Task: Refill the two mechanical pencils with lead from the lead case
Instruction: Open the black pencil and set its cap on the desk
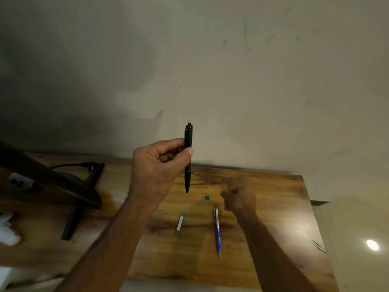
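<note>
My left hand (156, 163) holds a black mechanical pencil (188, 165) upright above the wooden table (273, 207), tip pointing down, with its top end open. A blue and silver mechanical pencil (217, 230) lies on the table, tip toward me. To its left lies the green and white lead case (180, 224). A small green cap (207, 197) rests near the middle of the table. My right hand (239, 202) hovers low over the table beside the blue pencil, blurred, fingers curled; whether it pinches something small is unclear.
A dark stand with a cable (71, 186) occupies the table's left side. White objects (8, 228) sit at the far left edge. A pale wall rises behind the table. The table's right edge meets a shiny floor (357, 239).
</note>
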